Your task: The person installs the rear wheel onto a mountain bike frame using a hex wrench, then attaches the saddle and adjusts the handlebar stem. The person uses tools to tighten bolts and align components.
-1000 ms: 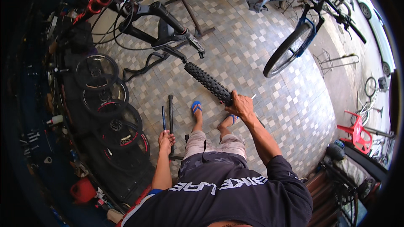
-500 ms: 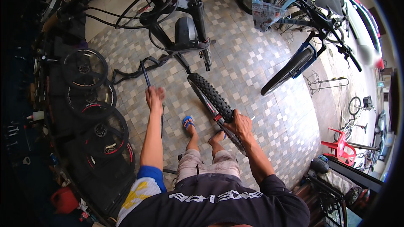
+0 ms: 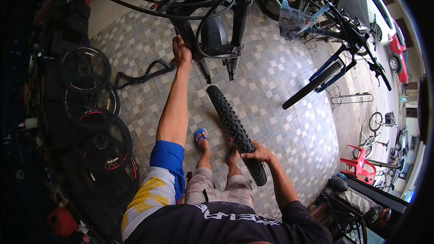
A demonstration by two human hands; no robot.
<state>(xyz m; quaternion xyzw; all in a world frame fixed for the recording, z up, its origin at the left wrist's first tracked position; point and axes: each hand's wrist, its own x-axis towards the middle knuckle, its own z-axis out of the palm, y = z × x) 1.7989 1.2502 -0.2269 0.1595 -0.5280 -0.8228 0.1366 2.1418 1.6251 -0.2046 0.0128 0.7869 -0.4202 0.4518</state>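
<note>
While the right hand (image 3: 257, 152) is curled around the near half of a knobby-tyred bicycle wheel (image 3: 235, 129), the left hand (image 3: 181, 50) is stretched far forward to the left leg of a suspension fork (image 3: 240, 20). From the right hand the wheel slants forward and to the left, its far end just short of the fork's lower tips and its near end sticking out behind the grip. A small red part (image 3: 231, 139) shows at the wheel's left side, ahead and to the left of the right hand. The left hand's fingertips merge with the dark fork leg, so I cannot tell how far they are closed or whether they hold anything. A black strap (image 3: 147, 76) trails over the tiled floor (image 3: 275, 68) to the left of the left hand. Farther left, several loose bicycle wheels (image 3: 101, 122) overlap in a row. Ahead and to the right of the right hand stands a bicycle with a blue fork (image 3: 350, 34); well off to that hand's right is a red plastic chair (image 3: 361, 166).
</note>
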